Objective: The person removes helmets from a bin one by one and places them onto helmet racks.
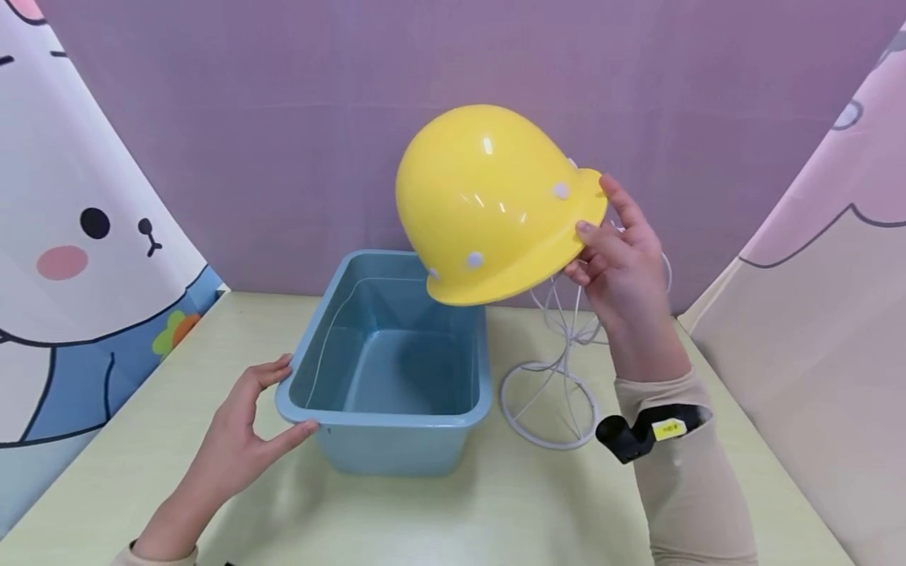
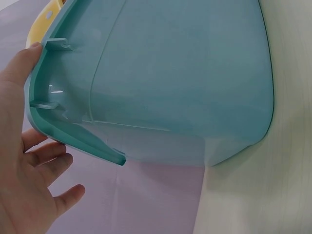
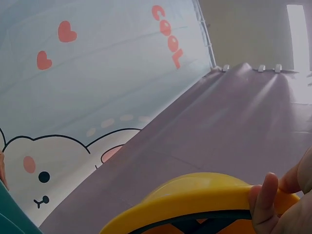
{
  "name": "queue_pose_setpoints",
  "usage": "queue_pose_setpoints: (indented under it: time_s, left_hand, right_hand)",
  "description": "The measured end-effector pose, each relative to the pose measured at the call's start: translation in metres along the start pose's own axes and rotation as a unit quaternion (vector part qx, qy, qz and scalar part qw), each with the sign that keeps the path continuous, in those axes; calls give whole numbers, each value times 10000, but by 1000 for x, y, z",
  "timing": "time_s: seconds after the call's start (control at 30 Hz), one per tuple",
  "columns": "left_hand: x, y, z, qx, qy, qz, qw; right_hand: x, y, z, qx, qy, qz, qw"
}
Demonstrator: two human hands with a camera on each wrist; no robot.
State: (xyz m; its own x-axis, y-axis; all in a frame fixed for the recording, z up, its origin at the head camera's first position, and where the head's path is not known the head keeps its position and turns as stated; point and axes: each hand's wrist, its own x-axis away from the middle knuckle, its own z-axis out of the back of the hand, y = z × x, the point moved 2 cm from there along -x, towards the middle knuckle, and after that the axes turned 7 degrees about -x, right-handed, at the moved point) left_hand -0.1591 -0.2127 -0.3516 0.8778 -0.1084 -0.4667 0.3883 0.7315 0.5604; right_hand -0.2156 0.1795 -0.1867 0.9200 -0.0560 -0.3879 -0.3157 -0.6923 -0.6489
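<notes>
A yellow hard hat (image 1: 488,204) is held up, tilted, over the back right of a blue plastic bin (image 1: 382,420). My right hand (image 1: 623,267) pinches its brim between thumb and fingers; in the right wrist view dark straps (image 3: 195,225) show under the brim. My left hand (image 1: 237,436) spans the bin's near left corner. Its thumb touches the front rim and its fingertips touch the left rim, with the fingers spread and mostly straight. In the left wrist view the other fingers (image 2: 53,168) hang loose beside the corner. The visible part of the bin's floor is bare.
Right of the bin stands a white wire stand (image 1: 550,448) with a round base, its upper part partly hidden by the hat and my right hand. A pale wooden table (image 1: 524,519) bears both. Purple cloth (image 1: 283,157) hangs behind, with printed cartoon curtains (image 1: 92,299) at the sides.
</notes>
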Motion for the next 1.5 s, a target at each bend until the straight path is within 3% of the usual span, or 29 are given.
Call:
queue_pose_setpoints:
  time_s: [0.37, 0.6, 1.0, 1.27, 1.5]
  left_hand:
    - [0, -1, 0, -28, -97, 95, 9999]
    - [-1, 1, 1, -86, -90, 67, 9999]
    - [-1, 0, 2, -20, -59, 32, 10000]
    - [-1, -1, -2, 16, -71, 73, 9999]
    - [-1, 0, -2, 4, -72, 78, 9999]
  right_hand:
    - [7, -19, 16, -777, 292, 752, 9937]
    - [14, -25, 34, -1358, 629, 990, 9838]
    - [29, -13, 55, -1446, 1381, 1417, 9695]
    - [38, -6, 58, -1363, 1192, 1755, 9677]
    - [50, 3, 67, -1497, 657, 1857, 9689]
